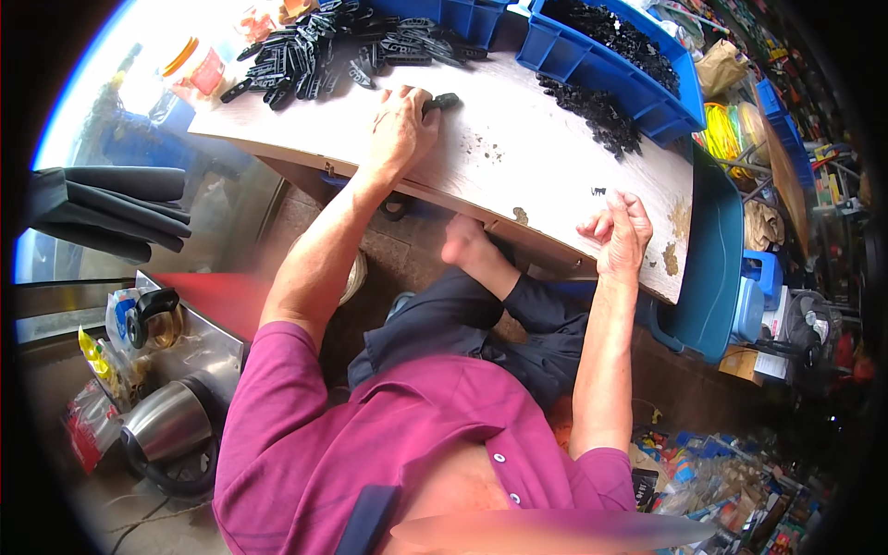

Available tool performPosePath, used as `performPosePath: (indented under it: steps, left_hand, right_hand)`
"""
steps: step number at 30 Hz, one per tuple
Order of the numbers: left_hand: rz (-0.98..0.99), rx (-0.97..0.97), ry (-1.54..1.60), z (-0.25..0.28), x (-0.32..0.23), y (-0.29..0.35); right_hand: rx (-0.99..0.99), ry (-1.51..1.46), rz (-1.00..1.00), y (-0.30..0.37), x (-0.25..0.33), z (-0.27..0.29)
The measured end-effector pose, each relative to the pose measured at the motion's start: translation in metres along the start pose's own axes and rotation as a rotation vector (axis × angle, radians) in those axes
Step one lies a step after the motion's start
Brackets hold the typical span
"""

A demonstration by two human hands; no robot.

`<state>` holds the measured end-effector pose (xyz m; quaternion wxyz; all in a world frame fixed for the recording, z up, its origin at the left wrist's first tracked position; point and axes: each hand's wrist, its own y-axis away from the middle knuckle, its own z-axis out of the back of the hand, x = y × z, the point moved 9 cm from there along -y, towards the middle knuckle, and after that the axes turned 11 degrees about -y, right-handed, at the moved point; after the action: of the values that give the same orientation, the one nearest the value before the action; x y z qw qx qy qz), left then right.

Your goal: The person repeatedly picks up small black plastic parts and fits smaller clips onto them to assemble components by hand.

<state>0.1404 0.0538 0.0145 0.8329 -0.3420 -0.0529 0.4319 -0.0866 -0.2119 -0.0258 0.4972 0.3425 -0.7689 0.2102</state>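
On the left, my left hand [403, 129] rests over the white tabletop [527, 153] with its fingers closed around a dark elongated piece [445, 102], whose end sticks out to the right. It resembles the long black plastic pieces [305, 57] heaped beyond that hand. My right hand [622, 233] is above the right front part of the table, its fingers curled in; whatever they may hold is hidden. Just beyond its fingertips lies a small black toothed part [598, 191].
A blue bin [564, 65] full of small black parts stands at the far right, with more parts [597, 116] spilled beside it. An orange-lidded jar [196, 69] is at the far left. A teal tub [708, 268] adjoins the right edge; a steel kettle [169, 421] sits lower left.
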Motion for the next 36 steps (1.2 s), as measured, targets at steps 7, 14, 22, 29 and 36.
performPosePath:
  steps: [7,14,22,29,36]
  left_hand:
    - [0.348,0.322,0.809,-0.034,-0.012,0.018]
    - [0.654,0.689,1.555,-0.035,-0.125,0.066]
    - [0.538,0.749,1.730,-0.045,-0.173,0.071]
    - [0.566,0.754,1.674,-0.042,-0.176,0.068]
    - [0.720,0.710,1.691,-0.048,-0.171,0.068]
  right_hand:
    - [-0.018,-0.085,0.006,-0.002,0.003,-0.002]
    - [0.036,-0.302,0.000,0.010,-0.006,-0.042]
    - [0.026,-0.317,-0.040,0.011,-0.010,-0.039]
    - [0.034,-0.202,-0.050,0.008,-0.013,-0.029]
    - [0.030,-0.123,-0.056,0.008,-0.010,-0.035]
